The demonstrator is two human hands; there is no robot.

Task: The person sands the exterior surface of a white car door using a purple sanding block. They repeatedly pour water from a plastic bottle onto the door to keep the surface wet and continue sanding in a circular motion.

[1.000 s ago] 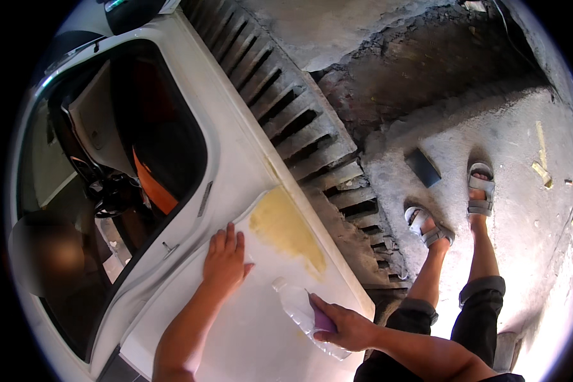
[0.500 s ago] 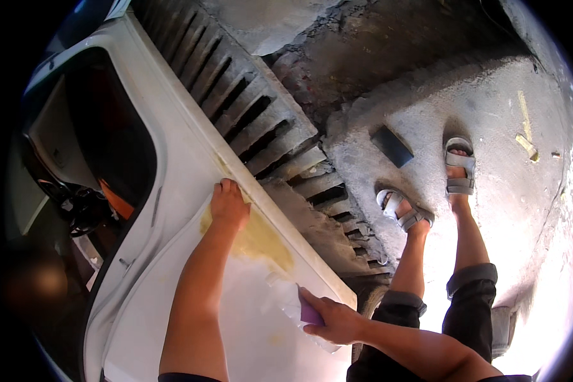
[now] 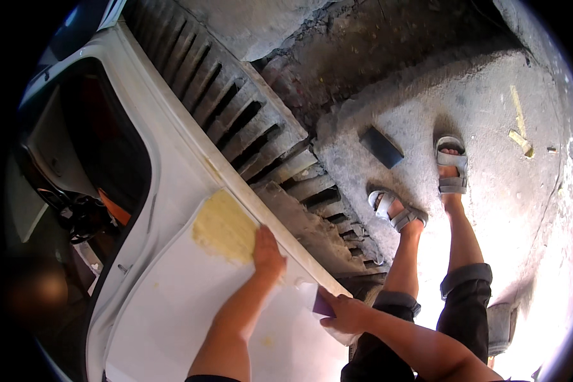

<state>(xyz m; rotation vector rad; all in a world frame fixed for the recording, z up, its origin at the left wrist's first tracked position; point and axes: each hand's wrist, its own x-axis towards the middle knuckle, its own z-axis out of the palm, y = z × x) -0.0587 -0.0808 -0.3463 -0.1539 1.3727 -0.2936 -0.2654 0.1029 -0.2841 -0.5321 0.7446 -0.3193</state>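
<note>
Head view, looking down: the fingers of the left hand (image 3: 268,253) are lying flat and released on a white car body panel (image 3: 172,299), pressing at the right edge of a yellowish filler patch (image 3: 223,226), as if feeling the surface there. The right hand (image 3: 345,313) is clenching around a clear plastic bottle (image 3: 302,286) together with a small purple block (image 3: 323,307), perhaps a sanding pad, resting both on the panel's lower right edge, just beside the left wrist. Left of the panel, a dark window opening (image 3: 102,153) is showing the car interior. Beyond the panel's edge, a concrete drain grating (image 3: 248,121) is running diagonally. The person's sandalled feet (image 3: 420,191) are standing on rough concrete ground (image 3: 490,114), near a dark rectangular block (image 3: 382,146).
</note>
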